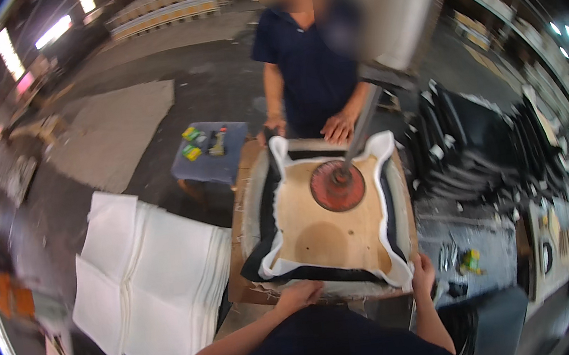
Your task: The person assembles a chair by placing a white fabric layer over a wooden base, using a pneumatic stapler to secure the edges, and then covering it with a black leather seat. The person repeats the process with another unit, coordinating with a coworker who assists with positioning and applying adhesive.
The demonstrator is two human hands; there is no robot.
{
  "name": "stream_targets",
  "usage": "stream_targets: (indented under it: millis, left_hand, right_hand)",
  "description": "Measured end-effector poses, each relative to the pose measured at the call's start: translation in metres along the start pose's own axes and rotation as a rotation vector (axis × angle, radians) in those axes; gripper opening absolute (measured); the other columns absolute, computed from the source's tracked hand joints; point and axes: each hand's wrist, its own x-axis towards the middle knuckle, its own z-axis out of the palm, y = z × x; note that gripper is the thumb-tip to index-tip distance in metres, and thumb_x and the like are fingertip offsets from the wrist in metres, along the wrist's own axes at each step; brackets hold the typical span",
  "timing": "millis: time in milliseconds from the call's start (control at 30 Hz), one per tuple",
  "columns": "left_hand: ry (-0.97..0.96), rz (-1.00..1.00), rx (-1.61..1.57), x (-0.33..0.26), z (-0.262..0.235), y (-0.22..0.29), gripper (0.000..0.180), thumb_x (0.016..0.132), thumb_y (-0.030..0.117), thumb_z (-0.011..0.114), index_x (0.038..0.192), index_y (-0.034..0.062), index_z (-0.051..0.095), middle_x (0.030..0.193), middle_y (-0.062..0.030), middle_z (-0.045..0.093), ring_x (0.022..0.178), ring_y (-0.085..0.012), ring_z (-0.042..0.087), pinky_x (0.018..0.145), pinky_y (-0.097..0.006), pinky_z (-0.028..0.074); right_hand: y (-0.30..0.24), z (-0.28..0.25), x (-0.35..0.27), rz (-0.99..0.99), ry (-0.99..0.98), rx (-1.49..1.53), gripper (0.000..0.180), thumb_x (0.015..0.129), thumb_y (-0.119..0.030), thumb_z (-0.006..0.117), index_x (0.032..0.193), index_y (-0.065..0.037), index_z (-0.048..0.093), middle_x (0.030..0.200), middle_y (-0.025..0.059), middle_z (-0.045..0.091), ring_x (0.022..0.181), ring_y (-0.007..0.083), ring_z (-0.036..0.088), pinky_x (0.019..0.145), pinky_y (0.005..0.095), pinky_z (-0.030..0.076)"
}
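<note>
A: Grip check, right hand (422,270): fingers closed on the near right corner of the white fabric (399,271). Left hand (300,293): lies palm down on the near edge, left of centre; whether it pinches cloth, cannot tell.

B: Location of the piece?

A: Wooden seat board (325,225) lies on the desk (245,248), white fabric folded up around its edges, dark foam beneath. Red press disc (337,185) bears on its far half.

B: Others?

A: Co-worker's hands (337,128) rest at the far edge. Stack of white sheets (148,277) lies left; blue stool (212,154) stands far left.
</note>
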Motion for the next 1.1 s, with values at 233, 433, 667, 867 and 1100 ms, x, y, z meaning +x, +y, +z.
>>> stream_targets:
  millis: [233,433,667,867,1100]
  left_hand:
    - [0.09,0.187,-0.151,-0.015,-0.023,-0.015,0.029,0.102,0.016,0.072,0.13,0.0092,0.075,0.125,-0.0152,0.079,0.126,-0.0336,0.073,0.111,-0.047,0.056]
    - [-0.014,0.163,-0.075,-0.007,-0.03,-0.007,0.026,0.102,0.017,0.073,0.126,0.0081,0.079,0.123,-0.0155,0.081,0.118,-0.0326,0.077,0.104,-0.042,0.06]
    - [-0.416,0.02,-0.08,0.041,-0.054,0.01,0.032,0.101,0.022,0.074,0.123,-0.0012,0.078,0.118,-0.0207,0.081,0.112,-0.0353,0.078,0.099,-0.042,0.06]
    - [-0.598,0.432,0.144,0.059,-0.017,0.056,0.048,0.096,0.028,0.073,0.134,-0.0019,0.071,0.138,-0.0253,0.072,0.128,-0.0438,0.068,0.111,-0.048,0.053]
    - [-0.731,0.335,0.421,0.074,0.017,0.092,0.067,0.095,0.039,0.075,0.148,0.0011,0.062,0.146,-0.0314,0.065,0.136,-0.0474,0.062,0.113,-0.052,0.051]
  right_hand:
    - [-0.015,0.014,-0.051,0.143,0.109,-0.07,0.043,0.111,-0.033,0.068,0.134,0.003,0.074,0.116,0.0097,0.08,0.106,0.0161,0.071,0.096,0.0334,0.055]
    - [-0.012,-0.04,-0.1,0.293,0.31,-0.193,0.039,0.109,-0.032,0.069,0.131,-0.001,0.076,0.115,0.0124,0.081,0.107,0.02,0.074,0.097,0.0363,0.056]
    - [0.014,-0.065,-0.18,0.489,0.503,-0.103,0.04,0.104,-0.034,0.074,0.127,-0.002,0.078,0.108,0.0114,0.082,0.09,0.0202,0.077,0.079,0.0379,0.059]
    - [0.058,-0.095,-0.249,0.685,0.704,0.265,0.034,0.107,-0.029,0.073,0.125,-0.001,0.077,0.1,0.0081,0.079,0.078,0.0164,0.073,0.062,0.0326,0.055]
    - [0.103,-0.219,-0.269,0.631,1.164,0.666,0.022,0.109,-0.022,0.069,0.122,-0.006,0.076,0.095,0.0044,0.075,0.077,0.0166,0.072,0.061,0.0311,0.055]
